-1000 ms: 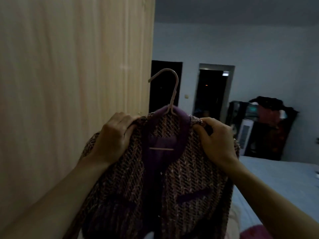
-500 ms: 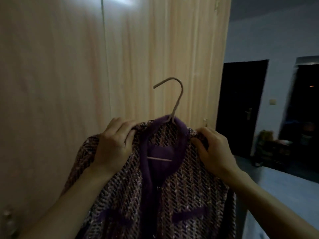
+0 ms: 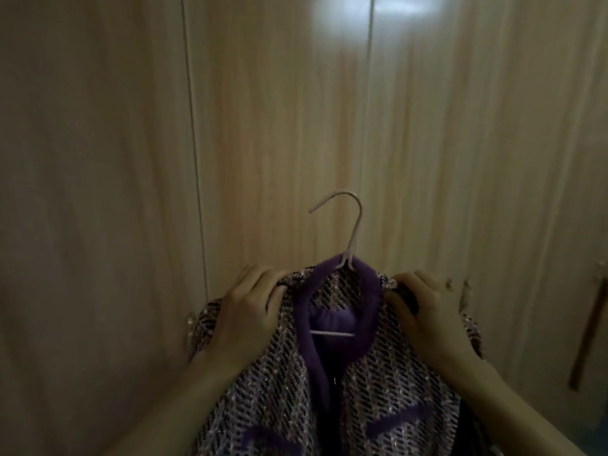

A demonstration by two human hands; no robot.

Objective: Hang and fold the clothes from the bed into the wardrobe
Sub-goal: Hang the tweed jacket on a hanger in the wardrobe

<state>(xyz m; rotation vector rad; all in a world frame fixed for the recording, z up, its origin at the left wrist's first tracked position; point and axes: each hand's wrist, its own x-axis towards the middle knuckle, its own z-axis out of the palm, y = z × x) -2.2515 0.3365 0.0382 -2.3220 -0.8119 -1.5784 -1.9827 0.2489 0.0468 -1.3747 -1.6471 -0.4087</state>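
Head view: a dim room, seen looking forward and slightly down at two bare hands holding a garment up in front of closed doors.
Wardrobe: the tall pale wood-grain wardrobe doors (image 3: 279, 133) now fill the whole picture from 9 to 3 o'clock; a second ago they took up only the left half, with a dark doorway and a pale wall at 3 o'clock. Those are gone from sight, so the person has turned to face the wardrobe squarely.
Doors: all appear closed, with thin vertical seams at 11 and 1 o'clock and a brown bar handle (image 3: 589, 337) at 4 o'clock.
Garment: a purple and pink woven tweed jacket with a plush purple collar (image 3: 378, 383) hangs at 6 o'clock, just in front of the doors.
Left hand: the left hand (image 3: 246, 311), at 7 o'clock, grips the jacket's shoulder, fingers curled over the cloth.
Right hand: the right hand (image 3: 427, 311), at 5 o'clock, grips the other shoulder the same way.
Hanger: a thin pale pink hanger (image 3: 353, 232) rises from the collar, its hook free in the air.
Meaning: the jacket looks ready to hang, but likely one hand must let go to open a door first.
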